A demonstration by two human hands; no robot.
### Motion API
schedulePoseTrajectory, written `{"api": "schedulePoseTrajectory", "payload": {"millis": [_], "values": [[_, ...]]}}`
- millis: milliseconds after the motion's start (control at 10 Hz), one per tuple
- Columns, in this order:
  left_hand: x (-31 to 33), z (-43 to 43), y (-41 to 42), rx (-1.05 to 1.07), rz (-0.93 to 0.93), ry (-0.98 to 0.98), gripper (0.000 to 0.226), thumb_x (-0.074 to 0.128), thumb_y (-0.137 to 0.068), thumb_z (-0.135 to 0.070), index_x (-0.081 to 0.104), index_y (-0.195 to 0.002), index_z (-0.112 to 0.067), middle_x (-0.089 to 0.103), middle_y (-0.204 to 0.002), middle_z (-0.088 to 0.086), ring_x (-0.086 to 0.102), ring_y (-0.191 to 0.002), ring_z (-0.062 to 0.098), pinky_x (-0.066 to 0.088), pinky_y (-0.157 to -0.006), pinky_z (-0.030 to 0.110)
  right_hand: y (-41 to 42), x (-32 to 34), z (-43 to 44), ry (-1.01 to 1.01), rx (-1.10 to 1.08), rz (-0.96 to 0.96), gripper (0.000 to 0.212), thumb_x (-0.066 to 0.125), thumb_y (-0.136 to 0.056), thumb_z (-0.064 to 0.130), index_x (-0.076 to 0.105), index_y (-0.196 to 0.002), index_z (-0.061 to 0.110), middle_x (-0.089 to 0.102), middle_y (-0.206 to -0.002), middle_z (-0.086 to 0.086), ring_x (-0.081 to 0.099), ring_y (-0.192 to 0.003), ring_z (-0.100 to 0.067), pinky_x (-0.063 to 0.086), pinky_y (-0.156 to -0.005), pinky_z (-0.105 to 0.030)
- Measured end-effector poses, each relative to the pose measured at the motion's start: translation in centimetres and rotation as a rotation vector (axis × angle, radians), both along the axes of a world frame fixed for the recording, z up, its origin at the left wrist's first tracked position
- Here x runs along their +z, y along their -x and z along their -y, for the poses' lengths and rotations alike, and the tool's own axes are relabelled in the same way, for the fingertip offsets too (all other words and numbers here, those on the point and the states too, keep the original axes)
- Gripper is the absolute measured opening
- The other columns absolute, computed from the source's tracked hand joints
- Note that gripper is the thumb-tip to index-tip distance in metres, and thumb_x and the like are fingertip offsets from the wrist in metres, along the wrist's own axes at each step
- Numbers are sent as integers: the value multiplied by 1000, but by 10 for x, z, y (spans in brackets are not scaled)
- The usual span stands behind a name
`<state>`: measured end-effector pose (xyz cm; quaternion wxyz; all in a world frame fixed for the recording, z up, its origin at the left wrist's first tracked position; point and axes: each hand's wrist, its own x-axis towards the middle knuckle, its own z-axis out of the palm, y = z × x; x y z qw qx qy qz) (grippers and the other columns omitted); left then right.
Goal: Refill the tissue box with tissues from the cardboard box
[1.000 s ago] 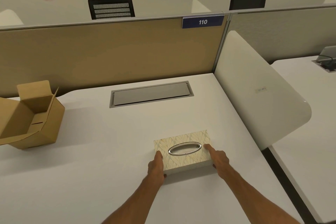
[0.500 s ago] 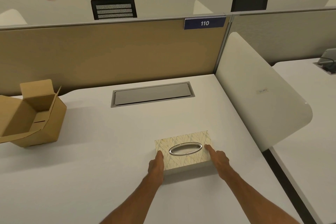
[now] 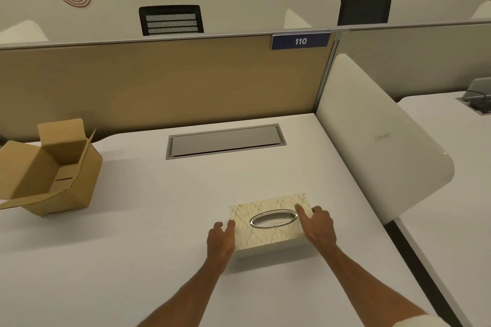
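Brown cardboard box [image 3: 50, 167] sits open at the tabletop's [image 3: 132, 247] left edge. Near the front edge, left hand [image 3: 220, 239] and right hand [image 3: 318, 225] clasp the tissue box's [image 3: 268, 220] short ends; its length runs left-right.

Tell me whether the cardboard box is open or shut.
Open. The cardboard box has its flaps spread, and the visible part of its inside looks bare; no tissues show, though the rest is hidden.
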<state>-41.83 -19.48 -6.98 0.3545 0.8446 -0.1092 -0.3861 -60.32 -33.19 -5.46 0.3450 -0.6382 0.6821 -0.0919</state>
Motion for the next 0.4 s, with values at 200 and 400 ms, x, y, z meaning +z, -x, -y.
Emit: {"api": "schedulePoseTrajectory", "payload": {"millis": [200,400], "values": [[21,-5,-19,-274,397,-2,66,43,-95,-51,35,-145,-9,38,-152,12,35,-141,28,30,-114,39,-30,26,-7,283,170,-132,79,48,-85,62,41,-138,4,41,-147,-17,36,-137,-31,36,-111,-44],[54,2,-60,-445,663,7,69,32,-96,-56,26,-151,-15,23,-160,6,19,-149,23,14,-121,36,-80,70,-7,440,363,-162,82,41,-87,65,32,-146,9,30,-156,-14,25,-145,-28,22,-119,-40]]}}
